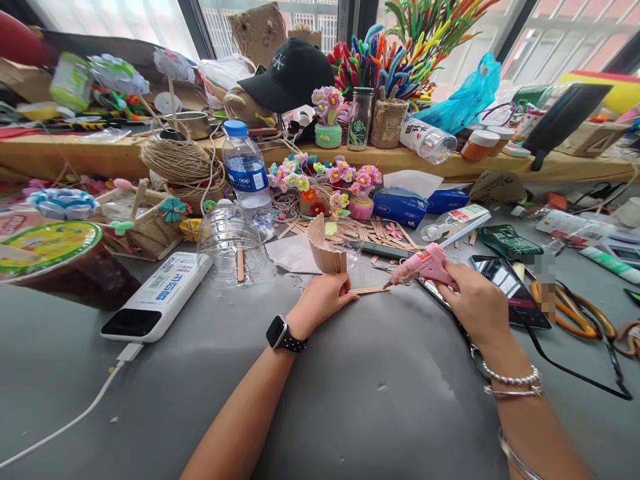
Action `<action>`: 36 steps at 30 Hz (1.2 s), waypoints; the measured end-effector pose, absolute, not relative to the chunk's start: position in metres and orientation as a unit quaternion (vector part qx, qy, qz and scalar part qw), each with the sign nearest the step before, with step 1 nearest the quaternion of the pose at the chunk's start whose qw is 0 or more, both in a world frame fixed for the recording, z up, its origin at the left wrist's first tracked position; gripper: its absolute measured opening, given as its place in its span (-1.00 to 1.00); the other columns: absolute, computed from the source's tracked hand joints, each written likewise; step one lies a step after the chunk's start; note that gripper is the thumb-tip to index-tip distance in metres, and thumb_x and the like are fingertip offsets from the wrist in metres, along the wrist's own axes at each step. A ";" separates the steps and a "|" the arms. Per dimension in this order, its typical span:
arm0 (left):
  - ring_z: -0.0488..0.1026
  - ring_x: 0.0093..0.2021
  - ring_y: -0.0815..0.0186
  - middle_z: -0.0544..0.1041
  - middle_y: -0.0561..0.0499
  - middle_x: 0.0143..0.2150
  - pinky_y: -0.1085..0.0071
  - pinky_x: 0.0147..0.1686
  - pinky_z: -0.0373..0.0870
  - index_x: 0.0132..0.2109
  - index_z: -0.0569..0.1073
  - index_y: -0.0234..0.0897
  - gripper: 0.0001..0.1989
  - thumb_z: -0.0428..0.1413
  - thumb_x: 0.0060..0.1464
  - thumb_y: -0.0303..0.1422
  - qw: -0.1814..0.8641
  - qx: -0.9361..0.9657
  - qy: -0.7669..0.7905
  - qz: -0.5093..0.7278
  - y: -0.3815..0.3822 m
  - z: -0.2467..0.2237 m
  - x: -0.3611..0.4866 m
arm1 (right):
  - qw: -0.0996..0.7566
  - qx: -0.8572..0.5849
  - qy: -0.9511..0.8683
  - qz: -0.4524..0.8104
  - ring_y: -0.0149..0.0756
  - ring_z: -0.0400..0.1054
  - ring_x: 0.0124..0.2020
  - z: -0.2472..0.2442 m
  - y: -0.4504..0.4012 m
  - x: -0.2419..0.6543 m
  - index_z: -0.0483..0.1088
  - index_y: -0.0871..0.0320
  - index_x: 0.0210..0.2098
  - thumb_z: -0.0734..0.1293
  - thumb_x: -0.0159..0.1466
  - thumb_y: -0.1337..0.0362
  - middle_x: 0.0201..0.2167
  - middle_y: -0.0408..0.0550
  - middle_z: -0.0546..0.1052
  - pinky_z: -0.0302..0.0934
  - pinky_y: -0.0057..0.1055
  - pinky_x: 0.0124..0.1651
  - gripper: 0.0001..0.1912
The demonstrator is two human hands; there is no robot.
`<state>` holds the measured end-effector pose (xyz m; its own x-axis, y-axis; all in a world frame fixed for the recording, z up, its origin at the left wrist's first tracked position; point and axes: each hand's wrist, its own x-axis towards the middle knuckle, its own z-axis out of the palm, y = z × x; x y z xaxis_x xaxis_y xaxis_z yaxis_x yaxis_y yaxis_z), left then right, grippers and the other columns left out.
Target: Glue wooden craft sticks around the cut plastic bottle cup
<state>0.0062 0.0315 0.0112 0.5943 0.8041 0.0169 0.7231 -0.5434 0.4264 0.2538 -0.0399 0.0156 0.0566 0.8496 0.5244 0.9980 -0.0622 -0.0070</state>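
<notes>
My left hand [325,300] is closed, pinching the left end of a thin wooden stick [373,291] just above the grey table. A curved piece made of wooden sticks [325,250] rises right behind the fingers; whether the hand also holds it I cannot tell. My right hand [475,303] is wrapped round the handle of a pink glue gun [423,267]. The gun's nozzle points down to the left, at the right end of the thin stick.
Loose wooden sticks [350,232] lie behind the hands. A white power bank [157,297], a drink cup [65,267] and a water bottle [246,173] stand left. At right are a phone [510,290] and scissors [570,313]. A crowded shelf [310,159] runs behind.
</notes>
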 end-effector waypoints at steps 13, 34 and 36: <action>0.36 -0.48 0.36 0.47 0.04 -0.46 0.51 -0.54 0.10 -0.38 0.36 -0.27 -0.80 0.04 0.01 -0.21 0.190 0.872 0.437 0.110 0.031 0.011 0.006 | 0.206 -0.697 -0.646 -0.233 -0.28 0.30 -0.45 0.014 -0.037 0.252 0.37 0.22 -0.22 0.23 0.09 0.13 -0.47 -0.05 0.46 0.00 -0.46 -0.52 -0.66; 0.36 -0.47 0.36 0.47 0.04 -0.45 0.51 -0.53 0.11 -0.37 0.36 -0.27 -0.79 0.03 0.02 -0.20 0.189 0.874 0.434 0.107 0.032 0.010 0.006 | 0.186 -0.692 -0.654 -0.242 -0.27 0.29 -0.45 0.012 -0.039 0.255 0.35 0.21 -0.20 0.20 0.12 0.18 -0.48 -0.04 0.44 -0.01 -0.44 -0.50 -0.69; 0.36 -0.47 0.36 0.47 0.04 -0.45 0.51 -0.53 0.11 -0.37 0.36 -0.27 -0.79 0.03 0.02 -0.20 0.188 0.875 0.433 0.108 0.032 0.010 0.006 | 0.189 -0.692 -0.655 -0.237 -0.28 0.29 -0.44 0.013 -0.039 0.254 0.36 0.21 -0.20 0.20 0.12 0.20 -0.47 -0.04 0.45 0.01 -0.44 -0.50 -0.70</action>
